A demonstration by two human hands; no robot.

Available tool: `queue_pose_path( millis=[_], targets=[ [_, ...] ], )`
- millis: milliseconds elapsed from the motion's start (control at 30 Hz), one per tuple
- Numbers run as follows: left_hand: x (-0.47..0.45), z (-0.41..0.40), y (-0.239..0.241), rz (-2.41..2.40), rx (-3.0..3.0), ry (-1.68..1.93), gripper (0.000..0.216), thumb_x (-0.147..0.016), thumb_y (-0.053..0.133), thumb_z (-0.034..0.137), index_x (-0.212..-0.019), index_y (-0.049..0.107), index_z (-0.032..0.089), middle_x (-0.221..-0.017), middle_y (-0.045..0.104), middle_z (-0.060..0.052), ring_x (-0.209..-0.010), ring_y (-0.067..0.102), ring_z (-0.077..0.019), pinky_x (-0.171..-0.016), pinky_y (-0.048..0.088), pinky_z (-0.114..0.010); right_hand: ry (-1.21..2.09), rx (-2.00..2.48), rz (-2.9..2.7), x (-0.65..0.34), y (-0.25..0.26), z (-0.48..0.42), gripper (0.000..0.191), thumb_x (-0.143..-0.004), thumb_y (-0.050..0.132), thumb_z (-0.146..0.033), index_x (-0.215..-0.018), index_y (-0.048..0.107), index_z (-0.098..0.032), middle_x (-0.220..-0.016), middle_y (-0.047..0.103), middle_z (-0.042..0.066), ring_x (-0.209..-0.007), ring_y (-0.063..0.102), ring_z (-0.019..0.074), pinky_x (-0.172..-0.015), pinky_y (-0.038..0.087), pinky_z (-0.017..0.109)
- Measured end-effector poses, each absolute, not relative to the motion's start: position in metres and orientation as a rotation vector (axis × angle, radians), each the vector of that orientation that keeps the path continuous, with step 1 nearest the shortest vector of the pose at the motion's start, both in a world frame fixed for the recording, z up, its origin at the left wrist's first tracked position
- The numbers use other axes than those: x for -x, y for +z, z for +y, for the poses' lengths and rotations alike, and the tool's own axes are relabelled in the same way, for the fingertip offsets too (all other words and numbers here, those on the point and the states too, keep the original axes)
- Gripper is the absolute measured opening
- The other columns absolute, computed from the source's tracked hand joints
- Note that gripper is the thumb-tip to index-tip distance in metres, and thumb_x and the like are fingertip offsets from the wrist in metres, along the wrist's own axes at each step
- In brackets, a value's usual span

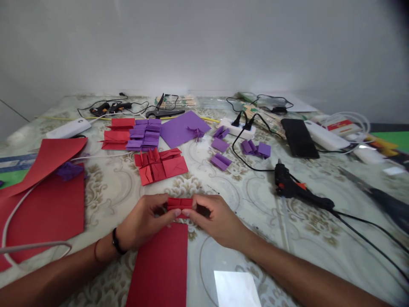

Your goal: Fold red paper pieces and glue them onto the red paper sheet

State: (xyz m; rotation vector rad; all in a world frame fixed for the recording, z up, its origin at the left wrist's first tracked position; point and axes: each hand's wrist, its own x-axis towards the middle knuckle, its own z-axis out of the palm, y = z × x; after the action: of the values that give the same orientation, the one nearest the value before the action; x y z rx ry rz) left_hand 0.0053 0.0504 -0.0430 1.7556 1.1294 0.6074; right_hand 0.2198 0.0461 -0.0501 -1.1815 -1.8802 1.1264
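Between my two hands is a small folded piece of red paper (180,203), creased in bands across its width. My left hand (149,218) pinches its left end, thumb in front and fingers behind. At the right end my right hand (212,215) grips it the same way, the thumbs almost meeting. Just below lies a flat red paper strip (161,264) on the patterned table cover. Beyond my hands sit folded red pieces (159,166) in a cluster, with more folded purple pieces (144,134) behind them.
A black glue gun (287,183) with its cable lies to the right, near scissors (377,196). Behind are a white power strip (238,127), a black phone (299,137) and loose purple folds (221,161). Large red sheets (57,213) and a white cable cover the left side.
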Motion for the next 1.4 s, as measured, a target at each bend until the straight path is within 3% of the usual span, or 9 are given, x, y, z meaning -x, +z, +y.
queue_pose_path(
  millis=[467,1400],
  targets=[
    [-0.0040,0.0498,-0.0487,1.115,-1.620,0.677,0.037,-0.095,0.060,0.049,-0.081,0.065,0.015,-0.070,0.065,-0.003,-0.064,0.061,-0.0169,-0.061,0.045,-0.026,1.111,1.114,-1.986,-0.2163,-0.0536,0.0475,0.023,-0.089,0.064,-0.020,-0.068,0.055,-0.019,-0.059,0.053,-0.005,-0.055,0.046,0.0095,-0.054,0.032,0.021],
    [-0.0048,0.0490,-0.0481,1.136,-1.617,0.653,0.039,-0.094,0.062,0.051,-0.086,0.066,0.014,-0.071,0.064,-0.002,-0.064,0.057,-0.0155,-0.059,0.042,-0.025,1.137,1.139,-1.921,-0.2182,-0.0518,0.0480,0.028,-0.092,0.062,-0.027,-0.067,0.050,-0.019,-0.059,0.047,-0.006,-0.056,0.041,0.0100,-0.054,0.031,0.023]
  ],
)
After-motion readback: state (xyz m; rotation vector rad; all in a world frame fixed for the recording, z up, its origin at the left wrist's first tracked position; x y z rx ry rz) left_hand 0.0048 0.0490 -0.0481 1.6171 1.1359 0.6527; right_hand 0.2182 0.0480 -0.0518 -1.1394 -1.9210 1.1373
